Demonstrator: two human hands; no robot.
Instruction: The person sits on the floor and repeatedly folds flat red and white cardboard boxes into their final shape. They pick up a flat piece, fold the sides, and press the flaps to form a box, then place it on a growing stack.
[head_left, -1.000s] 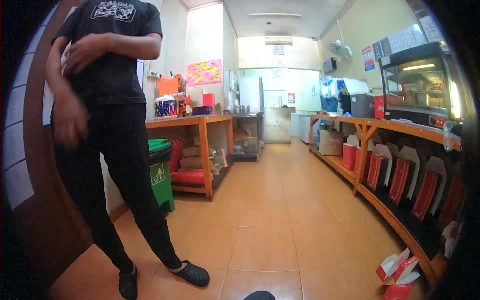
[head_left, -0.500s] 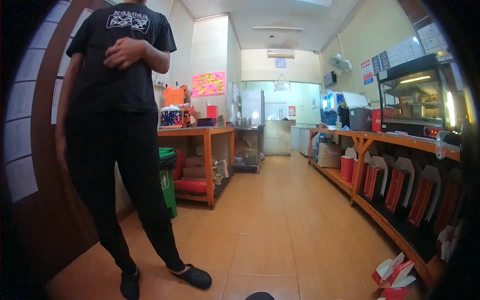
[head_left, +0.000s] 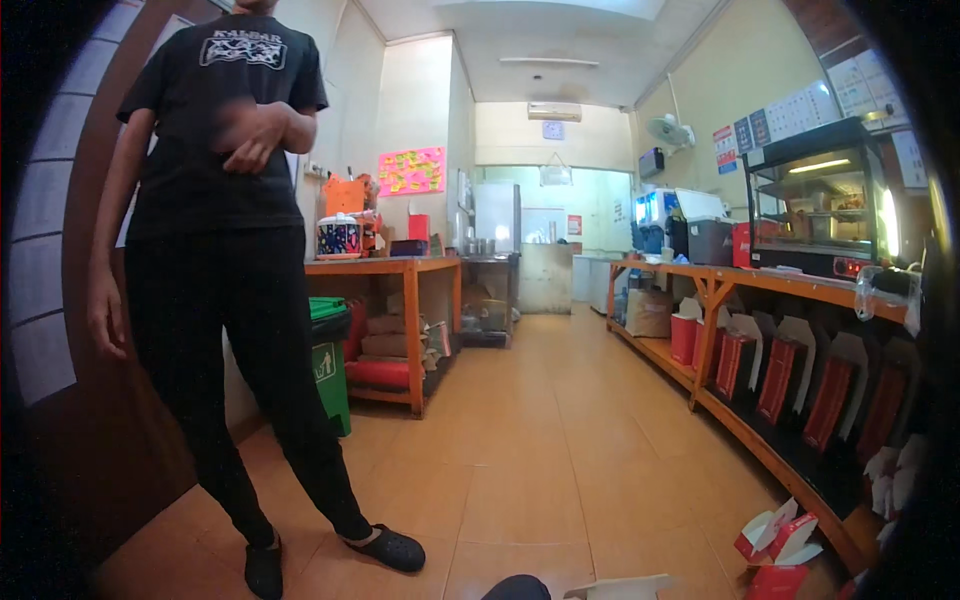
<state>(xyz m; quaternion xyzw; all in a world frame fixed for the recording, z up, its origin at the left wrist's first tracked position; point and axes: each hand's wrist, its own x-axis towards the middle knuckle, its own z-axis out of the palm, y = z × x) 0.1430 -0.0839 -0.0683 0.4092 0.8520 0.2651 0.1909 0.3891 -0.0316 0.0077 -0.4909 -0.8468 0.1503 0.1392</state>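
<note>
Neither of my hands shows in the head view. At the lower edge, a pale cardboard flap (head_left: 622, 588) pokes in beside a dark rounded shape (head_left: 517, 588) that I cannot make out. Whatever holds the flap, if anything, is below the picture. Red and white carton boxes (head_left: 775, 545) lie on the floor at the lower right, by the foot of the shelf. On the left stands another person (head_left: 215, 200) in a black shirt, black trousers and black clogs, one hand raised to the chest, the other arm hanging down.
On the right, a wooden counter (head_left: 720, 272) carries a glass-fronted food warmer (head_left: 815, 205); red cartons (head_left: 780, 375) line its lower shelf. To the left are a green bin (head_left: 328, 375) and a wooden table (head_left: 412, 266) with a rice cooker (head_left: 340, 236). Orange floor tiles (head_left: 520, 430) run between.
A cardboard flap has come into sight at the lower edge. The other person's hanging arm has swung outward and the raised hand has shifted. My view has moved slightly.
</note>
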